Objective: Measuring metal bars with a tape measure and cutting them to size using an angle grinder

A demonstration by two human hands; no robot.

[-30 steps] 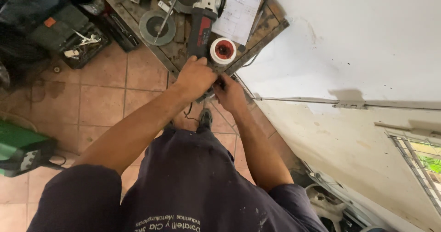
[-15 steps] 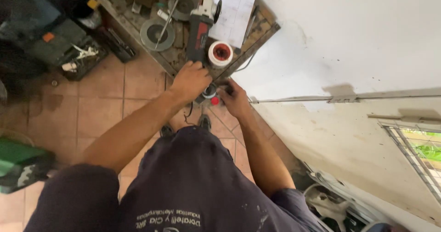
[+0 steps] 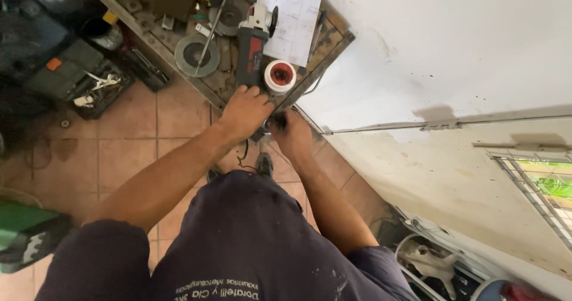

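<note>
In the head view, the rear handle of an angle grinder (image 3: pixel 250 54) lying on the cluttered workbench (image 3: pixel 333 42) was gripped by the left hand (image 3: pixel 244 113), fingers curled over it, apparently to steady the tool. The right hand (image 3: pixel 290 133) was closed at the bench corner around a small part; exactly what was pinched could not be told. Just beside the grinder stood a red-and-white tape roll (image 3: pixel 279 76), with a paper sheet (image 3: pixel 290 18) and a grey disc (image 3: pixel 196 55) crowding the surface. An open toolbox (image 3: pixel 98 85) lay on the tiled floor.
</note>
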